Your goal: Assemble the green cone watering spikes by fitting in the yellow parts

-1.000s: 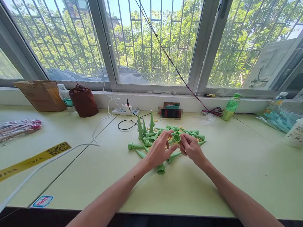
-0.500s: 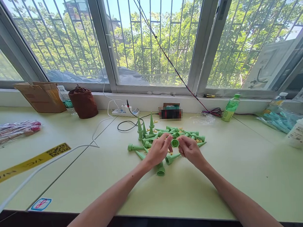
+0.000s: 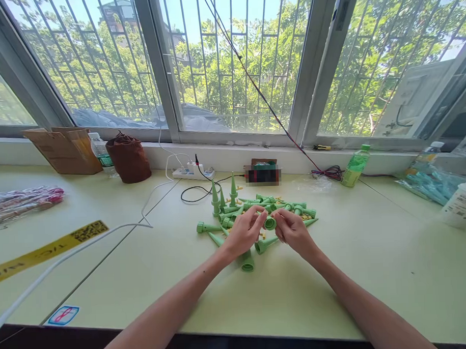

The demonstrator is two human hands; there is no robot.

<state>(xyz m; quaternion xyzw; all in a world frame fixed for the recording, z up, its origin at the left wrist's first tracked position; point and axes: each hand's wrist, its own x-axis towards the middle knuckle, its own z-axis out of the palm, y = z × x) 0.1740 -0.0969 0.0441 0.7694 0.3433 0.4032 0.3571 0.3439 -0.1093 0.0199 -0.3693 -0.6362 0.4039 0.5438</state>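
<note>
Between my hands a green plastic watering spike (image 3: 270, 223) is held up, its round threaded opening facing me. My right hand (image 3: 295, 230) pinches it at the right side of the rim. My left hand (image 3: 244, 230) closes on it from the left, its fingertips partly hidden behind the spike. Around and behind my hands lies a pile of similar green spikes (image 3: 229, 209) with small yellow pieces (image 3: 239, 188) among them. A few spikes stand upright, one of them a pointed spike (image 3: 233, 190). One spike (image 3: 247, 263) lies in front with its open end towards me.
A power strip (image 3: 193, 173) with cables sits behind the pile, near a small box (image 3: 262, 172). A white cable (image 3: 101, 233) crosses the left side. Further off are a brown pouch (image 3: 128, 159), a cardboard box (image 3: 66, 152), a green bottle (image 3: 355, 166) and a white cup (image 3: 460, 205).
The held spike has tipped and dropped very slightly, and the left fingers have shifted a little on it. The pile is unchanged.
</note>
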